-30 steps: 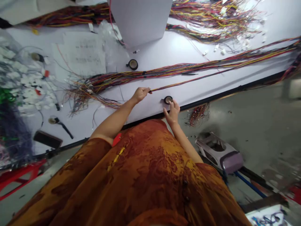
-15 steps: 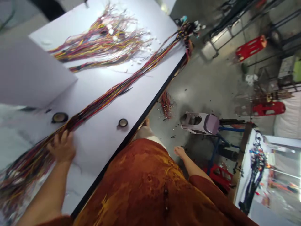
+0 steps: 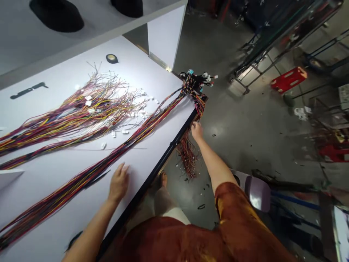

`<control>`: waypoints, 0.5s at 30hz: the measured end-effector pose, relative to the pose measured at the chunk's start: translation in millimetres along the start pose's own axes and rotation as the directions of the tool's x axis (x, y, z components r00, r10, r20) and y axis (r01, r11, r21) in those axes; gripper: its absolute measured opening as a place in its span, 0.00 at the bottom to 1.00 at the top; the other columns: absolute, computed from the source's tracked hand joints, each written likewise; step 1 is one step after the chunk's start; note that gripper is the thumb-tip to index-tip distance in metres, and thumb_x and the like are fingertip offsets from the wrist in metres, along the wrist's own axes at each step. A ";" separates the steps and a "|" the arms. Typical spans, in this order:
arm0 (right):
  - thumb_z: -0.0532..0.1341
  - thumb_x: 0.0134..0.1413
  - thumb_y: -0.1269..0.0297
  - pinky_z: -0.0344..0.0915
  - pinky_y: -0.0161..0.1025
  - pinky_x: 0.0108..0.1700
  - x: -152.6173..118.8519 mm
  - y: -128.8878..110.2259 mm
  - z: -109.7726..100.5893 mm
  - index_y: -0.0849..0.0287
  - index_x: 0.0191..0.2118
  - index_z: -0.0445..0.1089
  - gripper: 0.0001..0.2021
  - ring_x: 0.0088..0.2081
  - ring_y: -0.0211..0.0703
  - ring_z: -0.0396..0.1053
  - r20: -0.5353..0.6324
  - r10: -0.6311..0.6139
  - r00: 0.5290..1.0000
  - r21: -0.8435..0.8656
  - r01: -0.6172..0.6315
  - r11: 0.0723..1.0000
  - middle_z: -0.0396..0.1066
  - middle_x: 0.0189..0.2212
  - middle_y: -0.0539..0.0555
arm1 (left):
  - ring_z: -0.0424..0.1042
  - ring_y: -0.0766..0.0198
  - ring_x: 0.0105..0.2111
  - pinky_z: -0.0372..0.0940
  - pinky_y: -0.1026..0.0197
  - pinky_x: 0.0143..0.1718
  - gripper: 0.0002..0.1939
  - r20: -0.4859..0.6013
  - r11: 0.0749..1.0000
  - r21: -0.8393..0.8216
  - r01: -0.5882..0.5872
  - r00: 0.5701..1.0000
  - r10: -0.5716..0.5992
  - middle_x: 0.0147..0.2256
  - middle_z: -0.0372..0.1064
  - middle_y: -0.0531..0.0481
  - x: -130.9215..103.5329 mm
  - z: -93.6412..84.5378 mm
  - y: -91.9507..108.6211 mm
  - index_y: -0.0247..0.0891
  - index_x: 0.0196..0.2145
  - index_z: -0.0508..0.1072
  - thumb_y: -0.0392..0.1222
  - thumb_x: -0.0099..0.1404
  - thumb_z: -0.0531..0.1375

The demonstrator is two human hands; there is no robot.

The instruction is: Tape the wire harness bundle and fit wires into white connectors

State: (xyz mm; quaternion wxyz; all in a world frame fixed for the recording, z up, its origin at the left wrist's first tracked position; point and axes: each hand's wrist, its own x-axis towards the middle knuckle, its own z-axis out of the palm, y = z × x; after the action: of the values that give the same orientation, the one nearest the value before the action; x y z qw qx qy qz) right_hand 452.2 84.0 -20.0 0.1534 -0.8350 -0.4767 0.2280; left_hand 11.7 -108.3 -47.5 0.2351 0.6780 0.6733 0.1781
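A long wiring harness (image 3: 109, 158) of red, yellow and black wires lies diagonally over the white table. My left hand (image 3: 119, 182) hovers beside its middle, fingers apart and loosely bent, with nothing in them. White and black connectors (image 3: 197, 80) bunch at the harness's far end on the table corner, where some wires (image 3: 200, 105) droop over the edge. Just below these drooping wires is my right hand (image 3: 196, 131), its fingers curled in, and I see nothing in them.
More wire bundles (image 3: 68, 127) with loose ends lie further back, near small white connectors (image 3: 103, 146). A tape roll (image 3: 111, 58) and a dark flat tool (image 3: 29, 90) are behind them. Wires (image 3: 187, 154) hang below the table edge. A shelf (image 3: 95, 31) overhangs the back.
My left hand has left the near part of the harness and moved right along the table. My right hand has come up from my side to the table corner. The view has shifted toward the connector end.
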 end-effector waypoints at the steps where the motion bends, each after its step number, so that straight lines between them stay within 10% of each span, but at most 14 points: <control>1: 0.52 0.65 0.71 0.53 0.44 0.65 33.1 -14.2 -0.2 0.63 0.59 0.66 0.19 0.62 0.49 0.59 -0.043 -0.036 0.998 -0.005 0.036 0.999 0.63 0.60 0.65 | 0.60 0.46 0.64 0.57 0.41 0.64 0.19 -0.016 0.999 0.041 0.008 1.000 -0.007 0.62 0.62 0.33 6.5 16.3 4.7 0.32 0.53 0.72 0.41 0.70 0.52; 7: 0.57 0.60 0.71 0.57 0.45 0.60 159.2 -55.8 -16.5 0.63 0.59 0.65 0.21 0.58 0.53 0.60 -0.242 -0.180 0.954 -0.245 0.119 0.962 0.63 0.58 0.66 | 0.56 0.45 0.66 0.51 0.41 0.66 0.22 -0.141 0.976 0.212 0.044 0.990 -0.014 0.63 0.63 0.35 19.3 63.4 12.3 0.32 0.57 0.71 0.44 0.71 0.51; 15: 0.55 0.58 0.70 0.61 0.50 0.51 195.3 -67.3 -38.7 0.69 0.49 0.73 0.16 0.52 0.58 0.67 -0.048 -0.293 0.955 -0.551 0.219 0.805 0.69 0.47 0.74 | 0.63 0.51 0.63 0.55 0.46 0.64 0.22 -0.159 0.930 0.366 0.045 0.987 0.015 0.61 0.67 0.41 10.5 67.1 8.1 0.38 0.57 0.73 0.39 0.70 0.51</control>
State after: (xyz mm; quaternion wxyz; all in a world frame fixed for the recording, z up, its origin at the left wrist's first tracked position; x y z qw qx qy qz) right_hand 509.9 285.2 -1.0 -0.0273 -0.7851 -0.6187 0.0068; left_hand 56.1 -103.0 -99.2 0.0508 0.6883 0.7166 0.1004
